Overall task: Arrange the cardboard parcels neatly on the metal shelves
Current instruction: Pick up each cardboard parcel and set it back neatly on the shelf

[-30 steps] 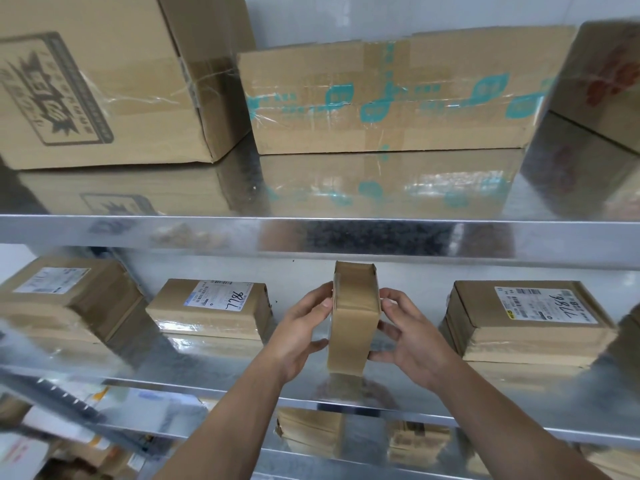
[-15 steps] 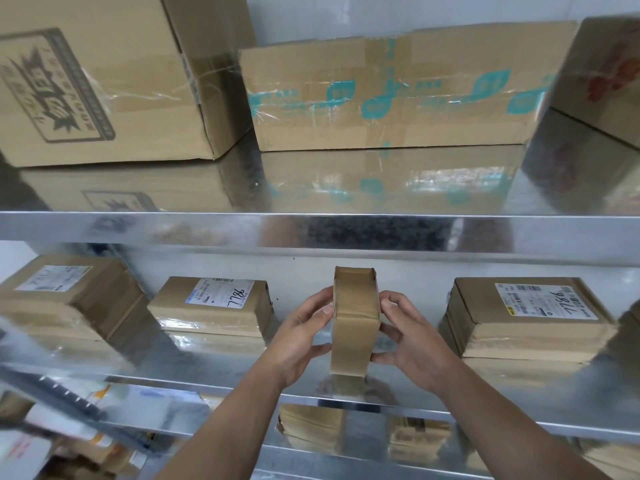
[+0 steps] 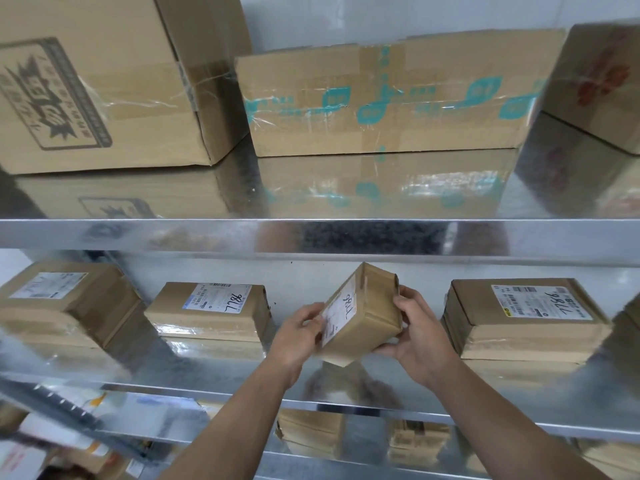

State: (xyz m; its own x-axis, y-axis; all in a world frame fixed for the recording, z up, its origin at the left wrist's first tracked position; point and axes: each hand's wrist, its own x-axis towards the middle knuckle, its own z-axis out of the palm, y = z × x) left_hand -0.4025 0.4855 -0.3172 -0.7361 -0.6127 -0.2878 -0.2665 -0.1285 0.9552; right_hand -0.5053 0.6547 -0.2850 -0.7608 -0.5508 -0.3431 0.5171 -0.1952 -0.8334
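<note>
Bright, even light; the metal shelves glare with mirror reflections, and the frame edges bend and blur.

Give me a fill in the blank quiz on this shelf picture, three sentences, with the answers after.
The left hand and right hand grip the small parcel, which is ____ rather than upright.
Its white label is on the side gripped by the ____ hand.
The box with red print stands at the ____ end of the upper shelf.
Missing words: tilted, left, right.
</note>
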